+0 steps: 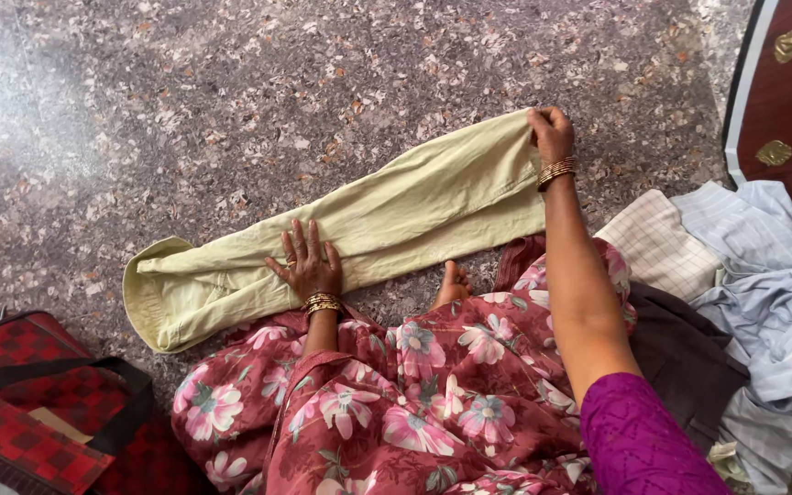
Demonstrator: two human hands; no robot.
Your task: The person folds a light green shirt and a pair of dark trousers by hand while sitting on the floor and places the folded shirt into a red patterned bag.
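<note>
A: Start at the left. What's down in that corner?

B: A red checked bag (20, 412) with a black strap, lying on the speckled floor (185, 101).

A: And next to it?

B: The trousers (350, 229), pale yellow-green, folded lengthwise and laid flat on the floor. They run slantwise from the waistband at lower left, near the bag, up to the leg ends at upper right.

A: Where's the left hand?

B: The left hand (307, 263) lies on the trousers around their middle, near the lower edge. Palm down, fingers spread and flat, gripping nothing. Gold bangles on the wrist.

A: Below that?

B: The person's lap, in a red flowered skirt (396, 403), with a bare foot (454, 286) poking out just beside the trousers' lower edge.

A: The right hand?

B: The right hand (550, 134) is at the trousers' far right end, arm stretched out. Its fingers are curled and pinch the top corner of the leg ends. Bangles there too, and a purple sleeve (639, 440) near the shoulder.

A: Farther right?

B: A heap of clothes (763, 293): a checked cream piece, a dark one, and pale blue shirts. Behind it, a dark wooden door (790, 101) with brass fittings.
</note>
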